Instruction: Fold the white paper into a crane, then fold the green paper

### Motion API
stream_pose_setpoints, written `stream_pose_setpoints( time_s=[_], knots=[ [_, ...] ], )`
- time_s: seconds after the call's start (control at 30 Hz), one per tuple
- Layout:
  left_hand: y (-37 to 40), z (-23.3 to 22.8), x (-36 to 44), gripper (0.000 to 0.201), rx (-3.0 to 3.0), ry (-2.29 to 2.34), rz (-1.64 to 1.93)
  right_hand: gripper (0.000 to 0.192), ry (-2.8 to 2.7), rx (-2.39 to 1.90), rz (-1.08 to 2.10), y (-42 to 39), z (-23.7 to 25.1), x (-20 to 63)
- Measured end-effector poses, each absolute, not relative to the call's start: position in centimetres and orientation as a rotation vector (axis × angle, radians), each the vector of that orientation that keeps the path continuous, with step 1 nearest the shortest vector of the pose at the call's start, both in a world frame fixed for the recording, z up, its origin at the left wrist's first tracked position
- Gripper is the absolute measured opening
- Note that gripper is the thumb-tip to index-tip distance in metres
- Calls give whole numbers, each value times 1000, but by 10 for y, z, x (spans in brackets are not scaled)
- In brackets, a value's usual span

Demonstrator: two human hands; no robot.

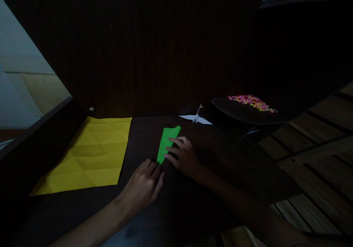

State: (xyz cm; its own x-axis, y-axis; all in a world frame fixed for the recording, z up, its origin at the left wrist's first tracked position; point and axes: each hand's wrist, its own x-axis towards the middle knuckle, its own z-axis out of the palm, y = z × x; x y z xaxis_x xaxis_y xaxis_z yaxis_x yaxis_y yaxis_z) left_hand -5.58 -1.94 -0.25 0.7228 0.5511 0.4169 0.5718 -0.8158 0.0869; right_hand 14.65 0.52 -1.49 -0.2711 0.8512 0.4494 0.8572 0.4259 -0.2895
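A strip of folded green origami paper lies slanted on the dark wooden surface. My right hand rests over its right edge, fingers spread and their tips on the paper. At the paper's lower end, my left hand is closed, with curled fingers at the bottom corner; the fingertips are hidden under the knuckles. Behind the green paper stands a white paper crane with its wings spread wide. To the left lies a large yellow sheet with many crease lines.
A dark wooden panel rises at the back, and a low ledge borders the left. On the right, a dark curved seat or tray bears a heap of small pink, red and yellow pieces. Slatted wood lies beyond.
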Motion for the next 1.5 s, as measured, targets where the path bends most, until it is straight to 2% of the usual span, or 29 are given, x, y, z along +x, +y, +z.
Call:
stream_pose_setpoints(
  time_s=[0.33,0.4,0.57,0.7,1.5],
  knots=[
    [0,-11,-63,22,-3076,-890,-971,23,-2141,-1404,85,11,-21,151],
    [4,-15,-65,22,-3056,-892,-941,23,-2146,-1395,74,12,-21,151],
    [11,-22,-69,43,-3038,-860,-730,21,-2166,-1349,31,13,-23,151],
    [14,-21,-70,45,-3037,-794,-597,21,-2191,-1311,-17,12,-23,151],
    [14,-6,-70,39,-3155,-679,-486,34,-2218,-1509,-80,27,-28,169]
  ],
)
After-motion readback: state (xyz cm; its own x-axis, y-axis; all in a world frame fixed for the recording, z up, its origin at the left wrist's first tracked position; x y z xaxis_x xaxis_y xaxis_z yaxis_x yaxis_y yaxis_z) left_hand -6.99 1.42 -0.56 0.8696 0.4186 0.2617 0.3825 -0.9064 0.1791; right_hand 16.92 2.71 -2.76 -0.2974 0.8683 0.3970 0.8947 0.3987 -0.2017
